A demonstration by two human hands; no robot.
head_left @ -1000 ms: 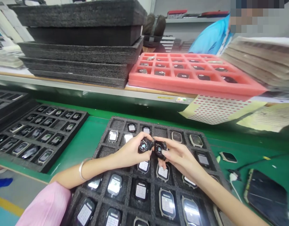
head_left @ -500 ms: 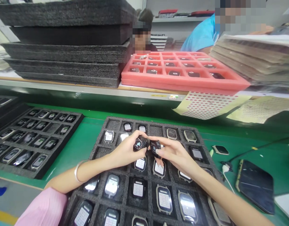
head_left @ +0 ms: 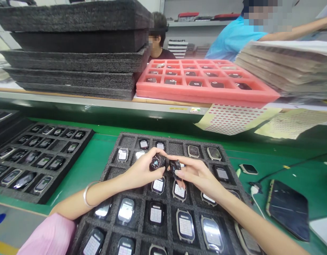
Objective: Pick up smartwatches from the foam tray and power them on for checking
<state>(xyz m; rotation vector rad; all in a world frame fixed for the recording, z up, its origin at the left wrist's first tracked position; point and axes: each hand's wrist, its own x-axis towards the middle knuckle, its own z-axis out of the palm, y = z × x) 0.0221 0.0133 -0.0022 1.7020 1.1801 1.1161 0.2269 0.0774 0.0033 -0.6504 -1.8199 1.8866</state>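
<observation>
My left hand [head_left: 142, 171] is closed around a small black round watch body [head_left: 156, 162], holding it just above the black foam tray [head_left: 114, 170]. Beside it, my right hand [head_left: 198, 175] pinches a second black watch body [head_left: 175, 166], its face toward the first. The two pieces nearly touch. Under both hands, the tray's compartments hold several watch bodies with lit or white screens [head_left: 185, 226]. A silver bangle [head_left: 87, 191] circles my left wrist.
A second black tray of watch bodies [head_left: 41, 156] lies left on the green belt [head_left: 91, 159]. Behind are stacked black foam trays [head_left: 73, 49], a red tray [head_left: 206, 92], stacked card sheets [head_left: 286, 67] and dotted sticker sheets [head_left: 232, 118]. A dark phone [head_left: 288, 209] and cable lie right. Two people sit beyond the shelf.
My hands stay together over the tray holding the two watch bodies. The view has shifted slightly; the people behind have moved a little.
</observation>
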